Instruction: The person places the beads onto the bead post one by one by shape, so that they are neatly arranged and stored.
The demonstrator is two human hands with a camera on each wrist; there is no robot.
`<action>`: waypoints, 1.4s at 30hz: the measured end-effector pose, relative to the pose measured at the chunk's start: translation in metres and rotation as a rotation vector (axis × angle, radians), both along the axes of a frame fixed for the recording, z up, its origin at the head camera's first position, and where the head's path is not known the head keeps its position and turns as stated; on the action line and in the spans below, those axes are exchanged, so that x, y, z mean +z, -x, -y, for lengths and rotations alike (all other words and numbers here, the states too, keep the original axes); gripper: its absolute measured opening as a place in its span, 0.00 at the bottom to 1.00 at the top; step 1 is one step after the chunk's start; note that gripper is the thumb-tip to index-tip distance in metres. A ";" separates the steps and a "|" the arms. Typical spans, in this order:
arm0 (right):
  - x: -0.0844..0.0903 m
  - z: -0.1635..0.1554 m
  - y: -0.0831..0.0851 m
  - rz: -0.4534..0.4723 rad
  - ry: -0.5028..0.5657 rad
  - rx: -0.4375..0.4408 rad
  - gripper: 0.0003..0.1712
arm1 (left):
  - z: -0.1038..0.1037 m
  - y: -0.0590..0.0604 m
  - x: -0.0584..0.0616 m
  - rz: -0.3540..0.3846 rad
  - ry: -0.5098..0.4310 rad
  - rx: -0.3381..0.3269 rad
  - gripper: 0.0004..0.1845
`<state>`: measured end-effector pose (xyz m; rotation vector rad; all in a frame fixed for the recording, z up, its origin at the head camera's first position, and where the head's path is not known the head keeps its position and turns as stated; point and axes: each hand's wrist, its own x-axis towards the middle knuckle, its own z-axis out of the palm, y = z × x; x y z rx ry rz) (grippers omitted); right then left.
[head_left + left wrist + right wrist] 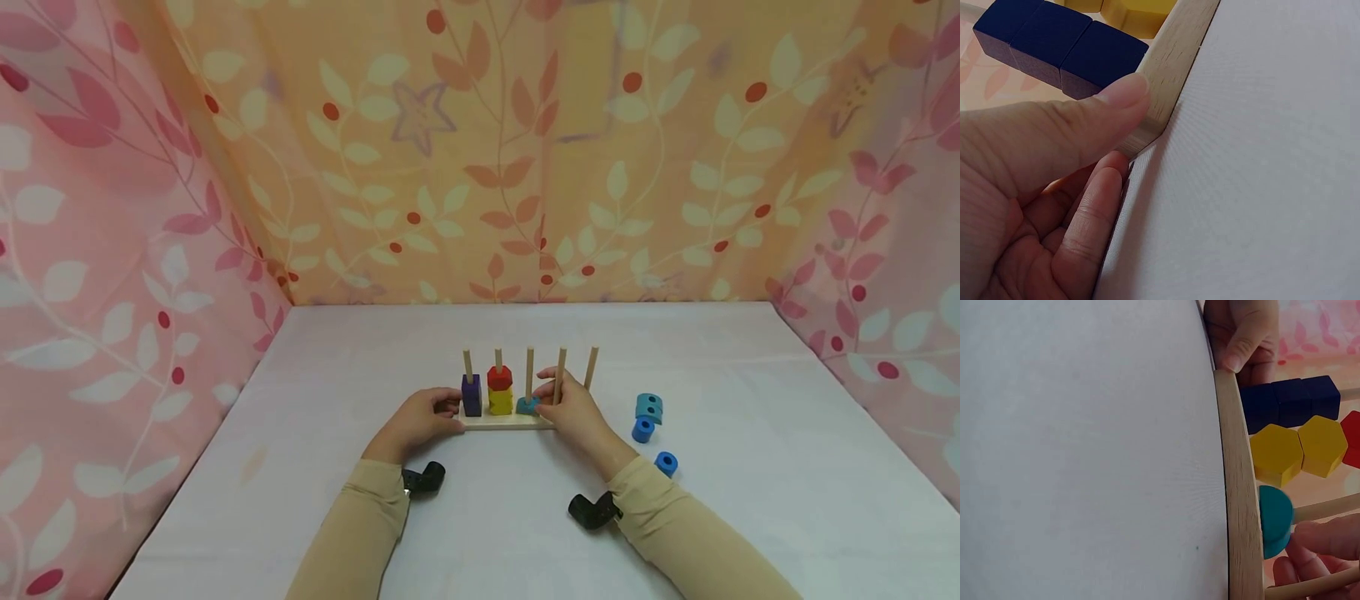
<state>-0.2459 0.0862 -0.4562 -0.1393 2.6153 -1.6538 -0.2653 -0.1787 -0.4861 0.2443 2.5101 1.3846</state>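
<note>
A wooden peg stand point(506, 423) with several upright pegs sits on the table. My left hand point(423, 419) grips the left end of its base, thumb on the end of the wood and fingers curled beside it. Dark blue square blocks point(1041, 37) are stacked on the first peg. The second peg bears yellow hexagonal blocks point(1277, 452) with a red block point(499, 378) on top. Low on the third peg is a teal rounded block point(1275, 519). My right hand point(581, 417) pinches this block at its edge, with its fingers partly hidden behind the pegs.
To the right of the stand lie loose teal blocks point(648, 407) with holes, a blue round block point(642, 430) touching them, and another blue round block point(666, 463) nearer my right sleeve. A patterned curtain point(525, 167) rises behind the white table point(337, 350).
</note>
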 end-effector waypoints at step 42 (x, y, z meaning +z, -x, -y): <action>0.033 -0.033 -0.025 -0.062 -0.108 0.135 0.34 | -0.001 0.001 0.001 -0.002 0.038 0.008 0.27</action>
